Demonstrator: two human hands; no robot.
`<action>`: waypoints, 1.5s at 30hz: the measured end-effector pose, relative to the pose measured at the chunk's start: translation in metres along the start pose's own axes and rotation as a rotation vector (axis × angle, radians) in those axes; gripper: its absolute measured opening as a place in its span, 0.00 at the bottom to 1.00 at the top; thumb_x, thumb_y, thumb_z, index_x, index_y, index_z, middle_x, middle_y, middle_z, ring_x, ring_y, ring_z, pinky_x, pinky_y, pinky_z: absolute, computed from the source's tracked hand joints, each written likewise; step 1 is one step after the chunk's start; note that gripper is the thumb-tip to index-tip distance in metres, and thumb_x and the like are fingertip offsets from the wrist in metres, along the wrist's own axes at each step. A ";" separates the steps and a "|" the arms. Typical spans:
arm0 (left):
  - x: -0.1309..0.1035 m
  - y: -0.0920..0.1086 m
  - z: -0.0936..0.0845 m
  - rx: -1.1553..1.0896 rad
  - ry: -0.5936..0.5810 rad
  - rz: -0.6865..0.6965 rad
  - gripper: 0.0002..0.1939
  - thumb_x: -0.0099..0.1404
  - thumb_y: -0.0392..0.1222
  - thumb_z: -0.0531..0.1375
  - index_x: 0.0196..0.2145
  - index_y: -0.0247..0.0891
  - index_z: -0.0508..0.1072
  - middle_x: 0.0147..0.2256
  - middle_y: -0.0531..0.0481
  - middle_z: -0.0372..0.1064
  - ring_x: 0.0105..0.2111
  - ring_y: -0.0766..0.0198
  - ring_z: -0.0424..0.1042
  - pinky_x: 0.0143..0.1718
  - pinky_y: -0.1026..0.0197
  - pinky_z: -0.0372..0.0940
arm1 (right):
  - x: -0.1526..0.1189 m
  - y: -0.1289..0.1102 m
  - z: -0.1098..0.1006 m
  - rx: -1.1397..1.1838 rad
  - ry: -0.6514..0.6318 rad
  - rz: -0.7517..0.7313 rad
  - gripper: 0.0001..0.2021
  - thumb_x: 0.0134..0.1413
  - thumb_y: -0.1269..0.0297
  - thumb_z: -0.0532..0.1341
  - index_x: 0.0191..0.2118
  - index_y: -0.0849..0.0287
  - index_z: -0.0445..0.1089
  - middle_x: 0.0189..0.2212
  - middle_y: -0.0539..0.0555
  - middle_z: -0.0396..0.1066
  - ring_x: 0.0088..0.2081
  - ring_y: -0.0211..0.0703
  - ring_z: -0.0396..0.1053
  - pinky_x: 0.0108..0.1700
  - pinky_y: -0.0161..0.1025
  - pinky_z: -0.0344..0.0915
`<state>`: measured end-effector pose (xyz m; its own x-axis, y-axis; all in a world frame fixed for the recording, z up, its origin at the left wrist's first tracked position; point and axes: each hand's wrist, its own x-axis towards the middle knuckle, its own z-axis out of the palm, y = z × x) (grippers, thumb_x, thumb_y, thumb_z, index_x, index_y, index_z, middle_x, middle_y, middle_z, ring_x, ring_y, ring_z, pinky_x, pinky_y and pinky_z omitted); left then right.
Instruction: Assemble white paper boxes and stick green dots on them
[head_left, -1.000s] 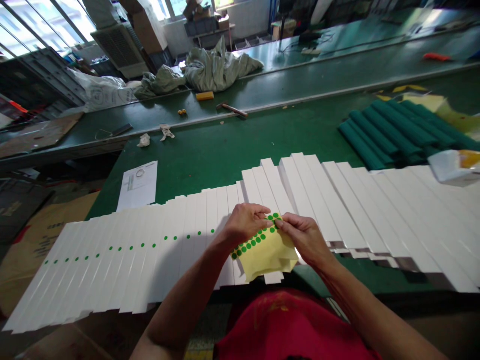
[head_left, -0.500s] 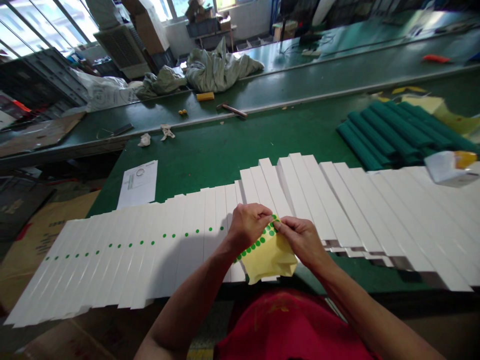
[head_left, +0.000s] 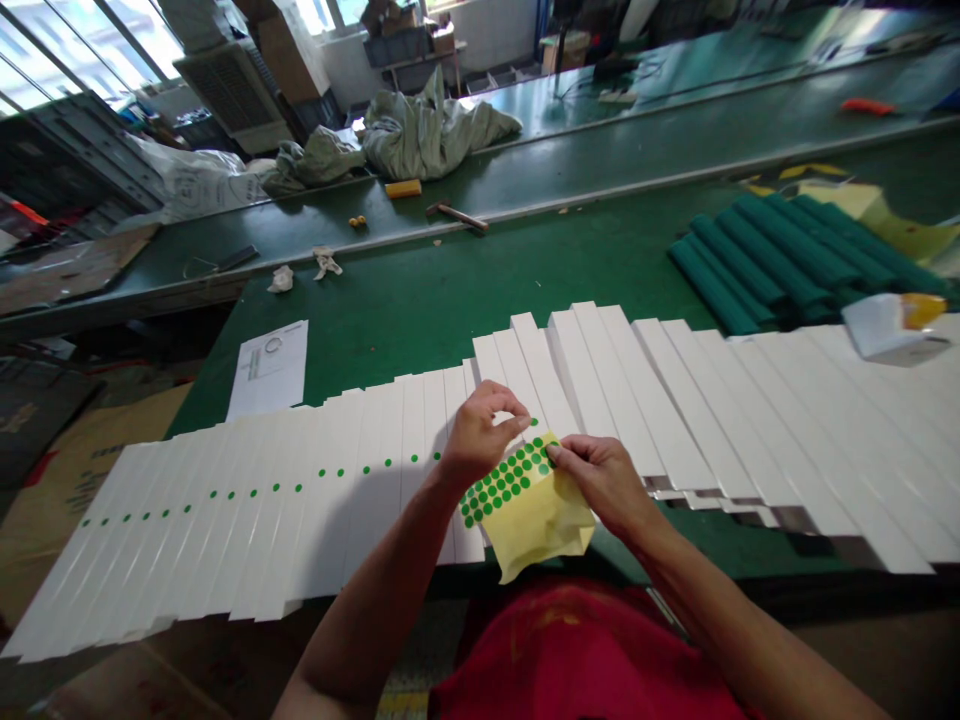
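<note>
Inward leans the left hand (head_left: 482, 428), pinching a green dot (head_left: 534, 422); the right hand (head_left: 606, 474) clamps the yellow sheet (head_left: 536, 522).

This was a workshop or small factory floor. A long bench with a smooth green top (head_left: 405, 310) ran across the view, and behind it stretched a second long, dark green bench (head_left: 600, 150), divided from it by a pale, straight rail (head_left: 585, 198). Long, slim white boxes (head_left: 360, 540) lay side by side in a wide row — many alike, as in batch work — and a number bore small, round green stickers (head_left: 253, 493). A brown-handled hammer (head_left: 463, 217) lay near the rail, below a crumpled grey-green heap of sheeting (head_left: 427, 135). Tall brown cardboard cartons (head_left: 289, 55), a printed white sack (head_left: 199, 180) and a large grey ribbed crate (head_left: 97, 140) crowded the windowed side — industrial storage.
</note>
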<state>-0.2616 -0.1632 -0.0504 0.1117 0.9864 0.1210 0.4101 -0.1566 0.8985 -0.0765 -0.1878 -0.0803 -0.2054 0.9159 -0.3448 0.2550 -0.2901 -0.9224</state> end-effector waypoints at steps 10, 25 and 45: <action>0.015 -0.058 0.011 0.272 0.044 -0.336 0.01 0.53 0.36 0.65 0.26 0.38 0.79 0.36 0.50 0.68 0.38 0.65 0.68 0.45 0.61 0.63 | -0.007 -0.001 -0.030 0.147 -0.184 0.133 0.20 0.46 0.47 0.64 0.22 0.62 0.67 0.17 0.48 0.61 0.19 0.33 0.56 0.21 0.32 0.49; 0.002 -0.033 0.031 0.733 0.237 -0.225 0.12 0.55 0.40 0.67 0.39 0.41 0.77 0.40 0.46 0.68 0.43 0.54 0.65 0.43 0.52 0.58 | 0.002 0.003 -0.038 0.123 -0.156 0.106 0.20 0.48 0.49 0.63 0.23 0.63 0.67 0.18 0.49 0.60 0.20 0.33 0.56 0.22 0.32 0.49; -0.020 0.003 0.051 0.628 0.070 0.156 0.08 0.62 0.40 0.62 0.26 0.43 0.76 0.27 0.52 0.70 0.34 0.62 0.66 0.37 0.54 0.47 | 0.007 0.006 -0.029 0.029 -0.072 0.079 0.18 0.47 0.51 0.61 0.20 0.62 0.63 0.17 0.48 0.55 0.21 0.33 0.52 0.22 0.32 0.46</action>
<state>-0.2166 -0.1863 -0.0715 0.1624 0.9471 0.2767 0.8475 -0.2775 0.4525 -0.0490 -0.1756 -0.0834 -0.2533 0.8677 -0.4276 0.2463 -0.3696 -0.8959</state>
